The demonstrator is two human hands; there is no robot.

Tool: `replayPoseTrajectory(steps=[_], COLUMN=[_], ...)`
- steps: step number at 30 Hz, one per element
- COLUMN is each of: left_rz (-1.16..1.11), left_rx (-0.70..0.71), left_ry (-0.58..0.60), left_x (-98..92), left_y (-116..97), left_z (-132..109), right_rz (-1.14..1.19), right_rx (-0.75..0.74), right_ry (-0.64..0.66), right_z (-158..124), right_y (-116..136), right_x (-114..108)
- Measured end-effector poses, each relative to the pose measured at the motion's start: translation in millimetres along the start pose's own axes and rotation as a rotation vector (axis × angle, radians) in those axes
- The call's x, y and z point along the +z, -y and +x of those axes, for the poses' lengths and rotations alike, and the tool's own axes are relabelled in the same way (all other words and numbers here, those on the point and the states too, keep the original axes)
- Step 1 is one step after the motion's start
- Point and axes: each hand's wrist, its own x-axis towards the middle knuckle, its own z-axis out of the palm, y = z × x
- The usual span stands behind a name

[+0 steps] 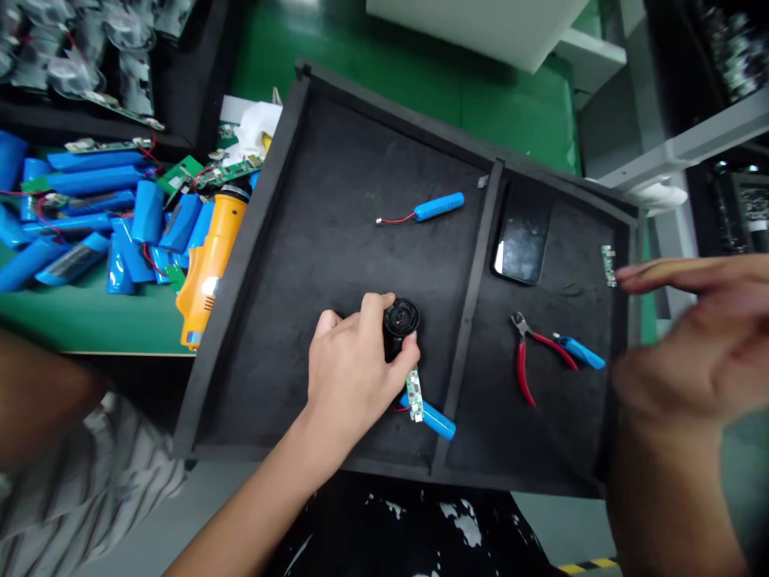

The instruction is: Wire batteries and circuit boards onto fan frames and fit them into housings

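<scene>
In the left compartment of a black tray [354, 264], my left hand [354, 361] grips a round black part [401, 318] between thumb and fingers. A narrow green circuit board [414, 391] extends below that part, crossing a blue battery cell [440, 421]. On the right, my right hand [690, 344] is partly blurred, its fingers stretched out. Its fingertips are close by a small circuit board [609, 266] at the tray's right side; whether they touch it I cannot tell. Farther up the left compartment lies another blue battery [440, 207] with a red lead.
The right compartment holds a phone [524, 236], red-handled cutters [521, 365] and a small blue item [580, 351]. Left of the tray are an orange tool [213, 260] and piled blue batteries [96, 180]. Another person's arm [48, 401] is at far left.
</scene>
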Motion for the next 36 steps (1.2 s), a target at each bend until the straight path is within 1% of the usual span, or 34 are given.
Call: replayPoseTrajectory(steps=[1, 2, 3, 4, 5, 6, 7, 8, 9, 10, 12, 13, 14, 16, 18, 20, 22, 25, 31, 34, 36], left_rz=[0.001, 0.002, -0.001, -0.013, -0.045, -0.106, -0.2, -0.326, -0.475, -0.631, -0.916, -1.028, -1.115, -1.211, -1.229, -1.206, -1.183, -1.205, -1.275, -1.299, -1.288], left_rx=[-0.001, -0.001, -0.002, -0.007, -0.019, -0.037, -0.057, -0.078, -0.094, -0.102, -0.095, -0.091, -0.093, -0.112, -0.137, -0.144, -0.147, -0.173, -0.217, -0.242, -0.251], left_ry=[0.001, 0.003, 0.004, 0.002, -0.006, -0.018, -0.031, -0.04, -0.044, -0.04, -0.016, -0.003, 0.01, 0.027, 0.028, 0.011, -0.011, -0.013, -0.005, 0.035, 0.04], left_x=[-0.1, -0.6, -1.7, -3.6, -6.3, -9.9, -14.3, -19.3, -24.6, -29.9, -39.3, -42.8, -45.5, -48.3, -48.2, -45.8, -41.6, -35.2, -31.6, -31.1, -29.6], left_y=[0, -1, -1, -1, 0, 0, 0, 0, 0, -1, -6, -9, -13, -19, -23, -26, -29, -36, -52, -54, -52], left_z=[0, 0, 0, -1, -1, -2, -2, -3, -4, -4, -4, -3, -2, 1, 4, 7, 9, 10, 15, 17, 17], right_rz=[-0.199, -0.33, -0.399, -0.429, -0.43, -0.42, -0.389, -0.309, -0.174, 0.002, 0.378, 0.528, 0.656, 0.862, 1.023, 1.086, 1.015, 0.877, 0.882, 0.89, 0.899], right_rx=[0.104, 0.182, 0.215, 0.219, 0.206, 0.196, 0.195, 0.226, 0.261, 0.281, 0.318, 0.335, 0.343, 0.368, 0.423, 0.485, 0.487, 0.419, 0.389, 0.378, 0.385], right_ry=[-0.204, -0.139, -0.019, 0.034, 0.088, 0.104, 0.124, 0.107, 0.089, 0.135, 0.385, 0.492, 0.572, 0.649, 0.659, 0.63, 0.585, 0.548, 0.554, 0.56, 0.558], right_z=[0, 0, -1, -2, -2, -3, -4, -6, -7, -8, -9, -9, -9, -7, -6, -8, -10, -12, -12, -14, -15], right_y=[-19, -35, -46, -52, -52, -46, -34, -18, 1, 20, 54, 67, 76, 86, 88, 86, 83, 80, 76, 77, 78], right_x=[3, 8, 14, 20, 25, 29, 32, 34, 35, 37, 43, 48, 54, 65, 73, 77, 76, 72, 70, 72, 72])
